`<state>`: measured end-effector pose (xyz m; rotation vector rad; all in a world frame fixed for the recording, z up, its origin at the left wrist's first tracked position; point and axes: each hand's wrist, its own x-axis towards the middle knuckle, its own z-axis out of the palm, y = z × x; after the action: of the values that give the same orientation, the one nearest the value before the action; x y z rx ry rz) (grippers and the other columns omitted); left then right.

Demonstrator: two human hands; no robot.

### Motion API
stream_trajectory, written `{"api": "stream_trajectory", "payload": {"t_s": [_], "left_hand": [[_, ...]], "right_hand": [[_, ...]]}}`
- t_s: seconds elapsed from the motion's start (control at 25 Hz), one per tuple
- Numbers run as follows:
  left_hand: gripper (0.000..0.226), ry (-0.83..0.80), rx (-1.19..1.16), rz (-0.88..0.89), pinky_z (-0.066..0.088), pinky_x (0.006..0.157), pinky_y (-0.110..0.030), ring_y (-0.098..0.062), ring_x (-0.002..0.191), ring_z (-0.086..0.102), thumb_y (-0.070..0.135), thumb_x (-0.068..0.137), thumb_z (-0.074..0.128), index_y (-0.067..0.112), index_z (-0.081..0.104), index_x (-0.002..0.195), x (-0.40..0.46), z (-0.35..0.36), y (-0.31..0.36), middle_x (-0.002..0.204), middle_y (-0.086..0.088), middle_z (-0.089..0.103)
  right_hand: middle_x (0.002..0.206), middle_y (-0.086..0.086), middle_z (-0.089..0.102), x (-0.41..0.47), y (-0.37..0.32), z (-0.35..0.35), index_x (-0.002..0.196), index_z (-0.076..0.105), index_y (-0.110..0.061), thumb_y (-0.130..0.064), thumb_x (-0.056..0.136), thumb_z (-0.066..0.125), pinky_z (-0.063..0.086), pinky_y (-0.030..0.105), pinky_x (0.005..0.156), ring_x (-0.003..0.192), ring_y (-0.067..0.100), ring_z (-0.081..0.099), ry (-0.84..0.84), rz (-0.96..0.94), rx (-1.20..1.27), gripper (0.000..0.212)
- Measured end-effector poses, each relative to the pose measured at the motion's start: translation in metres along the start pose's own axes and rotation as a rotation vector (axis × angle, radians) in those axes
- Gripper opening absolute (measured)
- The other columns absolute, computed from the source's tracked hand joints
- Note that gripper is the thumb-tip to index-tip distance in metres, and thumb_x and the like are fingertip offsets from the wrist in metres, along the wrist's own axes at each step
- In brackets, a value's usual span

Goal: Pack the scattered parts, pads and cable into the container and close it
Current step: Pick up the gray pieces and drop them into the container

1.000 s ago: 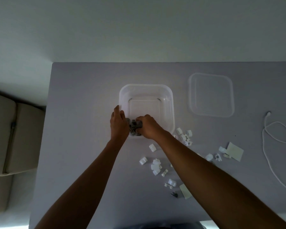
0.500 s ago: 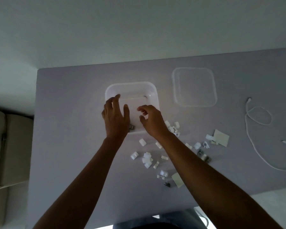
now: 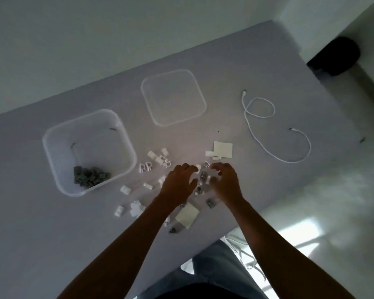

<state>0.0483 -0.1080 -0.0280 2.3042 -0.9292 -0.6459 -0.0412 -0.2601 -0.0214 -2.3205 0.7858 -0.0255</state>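
Note:
The clear square container [image 3: 52, 134] stands at the left of the table with a heap of dark grey parts [image 3: 90, 176] in its near corner. Its clear lid [image 3: 173, 97] lies apart, further back. My left hand [image 3: 178, 184] and my right hand [image 3: 226, 181] hover side by side over small grey and white parts [image 3: 203, 182], fingers spread and curled down; whether either holds a part I cannot tell. White clips [image 3: 158, 159] lie scattered between container and hands. One pale pad [image 3: 222, 149] lies beyond my right hand, another [image 3: 187, 214] near my left wrist. A white cable [image 3: 268, 130] curls at the right.
The grey table [image 3: 30, 234] ends close on my right, where a bright floor [image 3: 324, 212] shows. A dark round object [image 3: 335, 56] sits on the floor at the far right corner. More white clips [image 3: 130, 207] lie near the table's front.
Both hands left the container and moved right to the loose parts by the pads. The dark grey parts now lie in the container. The camera view swung to the right.

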Motion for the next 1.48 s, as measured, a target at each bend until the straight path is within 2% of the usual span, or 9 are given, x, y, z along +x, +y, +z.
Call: {"api": "stream_trajectory", "payload": {"t_s": [0.16,0.56,0.72,0.84,0.96,1.08,1.24,1.36,1.48], "left_hand": [[0.029,-0.022,0.082,0.002,0.053,0.084,-0.044,-0.029,0.103,0.058,0.015,0.092,0.057,0.015,0.061,0.12,0.019,0.03,0.021,0.118,-0.009,0.061],[0.015,-0.025,0.183,-0.119,0.054,0.073,-0.039,-0.032,0.082,0.068,0.018,0.089,0.06,0.011,0.071,0.096,0.042,0.045,0.032,0.093,-0.011,0.069],[0.012,0.118,-0.376,-0.349,0.058,0.067,-0.027,-0.018,0.068,0.071,0.01,0.087,0.062,0.013,0.07,0.096,0.037,0.029,0.034,0.079,-0.003,0.072],[0.027,-0.053,-1.002,-0.608,0.059,0.059,-0.033,-0.027,0.067,0.071,-0.007,0.087,0.04,0.0,0.066,0.089,0.029,0.012,0.033,0.073,-0.016,0.065],[0.023,-0.197,-1.189,-0.744,0.045,0.046,-0.024,-0.021,0.053,0.055,-0.004,0.076,0.033,0.001,0.055,0.072,0.014,0.003,0.031,0.067,-0.015,0.051],[0.023,-0.188,-0.968,-0.803,0.031,0.044,-0.02,-0.013,0.042,0.036,0.006,0.083,0.039,0.011,0.045,0.062,0.009,0.012,0.026,0.062,-0.007,0.039],[0.027,-0.053,-0.15,-0.459,0.045,0.06,-0.026,-0.011,0.058,0.054,0.037,0.084,0.068,0.015,0.061,0.069,0.005,0.028,0.021,0.062,0.004,0.057],[0.033,-0.037,-0.019,-0.382,0.05,0.065,-0.029,-0.02,0.07,0.064,0.043,0.077,0.074,0.01,0.069,0.078,0.003,0.038,0.022,0.072,-0.003,0.067],[0.031,-0.031,0.049,-0.345,0.057,0.069,-0.036,-0.027,0.072,0.067,0.038,0.075,0.072,0.007,0.072,0.079,0.004,0.042,0.025,0.075,-0.01,0.07]], "right_hand": [[0.091,0.013,0.07,-0.007,0.036,0.008,0.092,0.069,-0.006,-0.015,0.08,0.078,0.056,0.037,0.078,0.086,0.027,0.064,-0.066,-0.046,-0.061,0.018],[0.102,0.007,0.069,-0.03,0.062,0.005,0.106,0.067,-0.01,-0.013,0.079,0.08,0.045,0.003,0.078,0.087,0.011,0.064,0.003,-0.053,0.163,0.03],[0.105,0.004,0.066,-0.056,0.059,0.003,0.112,0.067,-0.013,-0.017,0.08,0.078,0.054,0.014,0.081,0.089,0.01,0.064,-0.092,-0.181,0.191,0.033],[0.107,0.005,0.063,-0.076,0.058,0.016,0.116,0.067,-0.012,-0.016,0.082,0.076,0.055,0.02,0.085,0.096,0.014,0.06,-0.125,-0.215,0.088,0.035],[0.106,0.01,0.06,-0.087,0.055,0.027,0.114,0.068,-0.007,-0.011,0.081,0.076,0.056,0.024,0.084,0.097,0.02,0.059,-0.092,-0.187,0.031,0.034],[0.103,0.013,0.058,-0.089,0.053,0.035,0.108,0.069,-0.003,0.001,0.079,0.074,0.056,0.025,0.078,0.091,0.025,0.061,-0.014,-0.156,0.018,0.031],[0.106,0.017,0.063,-0.09,0.057,0.039,0.106,0.07,-0.001,-0.001,0.079,0.076,0.057,0.031,0.083,0.096,0.029,0.064,0.014,-0.114,0.009,0.027],[0.106,0.014,0.069,-0.087,0.059,0.04,0.108,0.071,-0.005,-0.006,0.082,0.075,0.058,0.034,0.085,0.098,0.027,0.065,0.005,-0.076,0.008,0.026],[0.1,0.009,0.072,-0.084,0.058,0.037,0.104,0.072,-0.007,-0.008,0.083,0.075,0.052,0.014,0.083,0.09,0.016,0.067,0.062,-0.041,0.105,0.021]]}}
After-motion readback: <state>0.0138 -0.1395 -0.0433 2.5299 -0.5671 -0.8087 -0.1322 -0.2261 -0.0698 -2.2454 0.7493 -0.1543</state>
